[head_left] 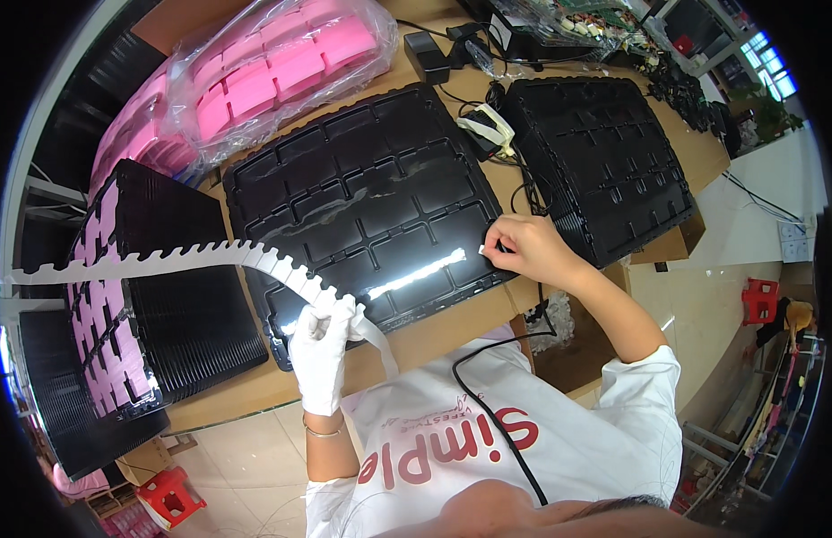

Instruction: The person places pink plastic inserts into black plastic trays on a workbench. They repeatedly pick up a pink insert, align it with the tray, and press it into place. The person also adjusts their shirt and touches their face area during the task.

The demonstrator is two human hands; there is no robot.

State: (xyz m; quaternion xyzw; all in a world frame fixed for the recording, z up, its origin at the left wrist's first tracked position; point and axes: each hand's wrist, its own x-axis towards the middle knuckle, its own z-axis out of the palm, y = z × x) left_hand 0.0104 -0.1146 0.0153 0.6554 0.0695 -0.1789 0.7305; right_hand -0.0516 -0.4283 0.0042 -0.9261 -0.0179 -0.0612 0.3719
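My left hand [317, 363], in a white glove, pinches a long white strip [192, 257] with notches along its upper edge. From that hand the strip stretches to the far left, over a stack of black trays, and a short tail hangs below the fingers. A large black plastic tray [344, 211] with moulded compartments lies in front of me. Over its right front corner, my bare right hand [534, 247] is closed, and a small white piece [483, 250] shows between thumb and fingertip. Whether that piece touches the tray I cannot tell.
On the left stands a tray stack with pink pieces [102, 332]. Bagged pink parts [286, 67] lie behind. Another stack of black trays [604, 152] stands right, with cables and a cream-coloured tape loop [497, 133] beside it. A black cable [474, 386] crosses my shirt.
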